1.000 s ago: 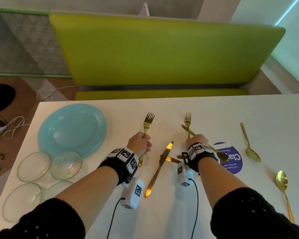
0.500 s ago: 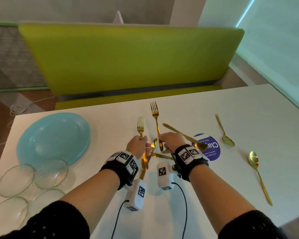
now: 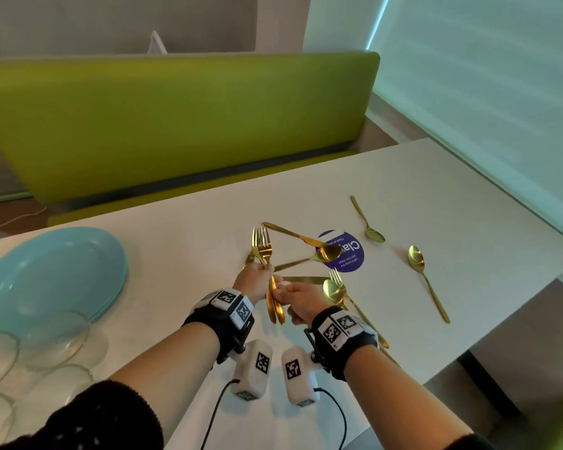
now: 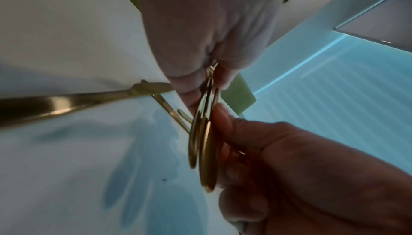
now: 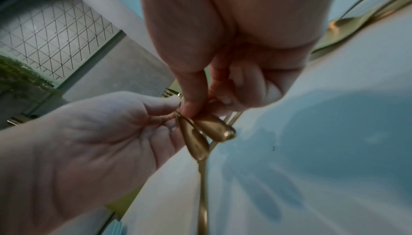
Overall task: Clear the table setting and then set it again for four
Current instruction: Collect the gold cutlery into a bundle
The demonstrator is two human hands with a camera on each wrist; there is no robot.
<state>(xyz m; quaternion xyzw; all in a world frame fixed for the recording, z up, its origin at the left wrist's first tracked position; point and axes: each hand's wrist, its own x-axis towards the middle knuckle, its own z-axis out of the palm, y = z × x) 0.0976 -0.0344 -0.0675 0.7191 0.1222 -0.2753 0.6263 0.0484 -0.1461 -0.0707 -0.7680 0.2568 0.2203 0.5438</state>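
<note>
Where the two wrists meet above the white surface [image 3: 403, 177], two gold forks [image 3: 263, 251] are gripped at the handles by the left hand [image 3: 253, 282], tines pointing away. The same handles are pinched by the fingers [image 5: 189, 105] of the right hand [image 3: 301, 302]. Just right of that hand, a fork and spoon [image 3: 333, 292] lie crossed. Further off, knives and a spoon [image 3: 329, 253] overlap beside a purple sticker [image 3: 351, 258]; two spoons [image 3: 418, 263] lie apart. Left, glass bowls [image 3: 56, 339] are seen near stacked blue plates [image 3: 46, 274]. A green bench [image 3: 176, 125] stands beyond.
</note>
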